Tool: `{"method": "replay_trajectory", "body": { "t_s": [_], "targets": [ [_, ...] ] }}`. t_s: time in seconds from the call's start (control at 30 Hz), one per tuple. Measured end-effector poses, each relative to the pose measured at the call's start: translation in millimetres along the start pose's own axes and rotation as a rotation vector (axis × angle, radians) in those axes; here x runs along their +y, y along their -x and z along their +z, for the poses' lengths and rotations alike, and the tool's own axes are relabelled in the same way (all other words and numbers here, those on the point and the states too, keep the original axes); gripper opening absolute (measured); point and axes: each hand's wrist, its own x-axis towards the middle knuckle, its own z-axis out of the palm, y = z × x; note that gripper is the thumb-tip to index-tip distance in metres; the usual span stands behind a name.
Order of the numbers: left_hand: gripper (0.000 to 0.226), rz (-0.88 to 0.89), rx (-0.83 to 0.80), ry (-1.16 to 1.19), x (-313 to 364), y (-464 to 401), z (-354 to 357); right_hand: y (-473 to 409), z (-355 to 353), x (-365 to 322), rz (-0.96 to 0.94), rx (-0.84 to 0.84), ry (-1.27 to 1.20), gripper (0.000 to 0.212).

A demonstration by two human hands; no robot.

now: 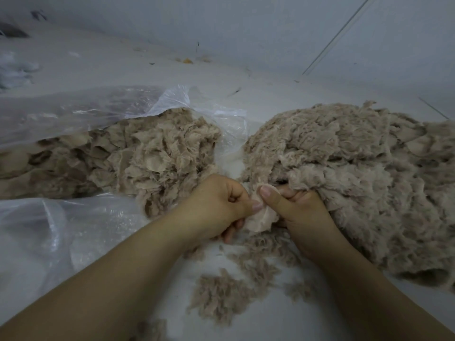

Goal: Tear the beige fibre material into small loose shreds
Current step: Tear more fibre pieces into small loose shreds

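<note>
Your left hand [216, 205] and right hand [299, 212] both pinch one beige fibre piece [261, 217], beside the big pile [357, 173].

Both hands pinching one beige scrap [262, 215], left hand [216, 205] beside right hand [299, 212], big fibre heap [357, 173] right, clear bag [73, 112] of shreds left

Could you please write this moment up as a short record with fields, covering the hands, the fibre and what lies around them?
left hand: left hand pinches the beige piece
right hand: right hand grips the same piece, thumb on top
unshredded mass: big fibre mat on the right
bagged fibre: fibre pile in clear plastic bag, on the left
loose shreds: shreds on the floor, below the hands
</note>
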Motion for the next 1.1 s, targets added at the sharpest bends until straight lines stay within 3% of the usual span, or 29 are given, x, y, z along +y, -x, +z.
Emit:
{"method": "replay_trajectory", "body": {
  "t_s": [0.1, 0.27, 0.37, 0.5, 0.6, 0.73, 0.8, 0.9, 1.0, 1.1],
  "targets": [
    [0.033, -0.034, -0.086, -0.004, 0.3, 2.0, -12.9, -1.0, 0.8, 1.2, 0.001, 0.017, -0.007, 0.022],
    [0.012, -0.111, -0.313, -0.134, -2.0, 7.9, -29.6, -4.3, -1.6, 4.9, -0.028, 0.084, 0.050, 0.028],
    [0.013, -0.092, -0.282, -0.113, 0.5, 7.9, -27.0, -4.1, -3.1, 5.0, -0.042, 0.077, 0.052, 0.036],
    [0.053, -0.060, -0.151, -0.090, -0.7, 3.3, -11.7, -4.0, -3.4, 5.9, -0.021, 0.042, 0.025, 0.038],
    [0.035, -0.041, -0.189, -0.152, -3.1, 2.0, -9.5, -3.4, -0.8, 6.0, -0.011, 0.048, -0.010, 0.031],
    [0.024, -0.125, -0.398, -0.235, 0.3, 9.4, -28.6, -4.3, -2.7, 6.2, -0.041, 0.095, 0.022, 0.029],
    [0.023, -0.114, -0.336, -0.167, 2.3, 9.7, -25.6, -4.7, -4.0, 5.7, -0.058, 0.069, 0.047, 0.027],
    [0.043, -0.051, -0.111, 0.004, -0.2, 3.5, -9.0, -3.0, -4.2, 5.8, -0.044, -0.042, 0.081, 0.030],
    [0.020, 0.025, 0.036, 0.086, -5.9, -0.6, 3.9, -4.5, -6.0, 6.8, -0.074, -0.078, 0.046, 0.027],
    [0.018, 0.000, 0.029, 0.068, -7.9, -1.2, 4.7, -6.5, -6.0, 8.7, -0.110, -0.073, 0.042, 0.009]
  ]
}}
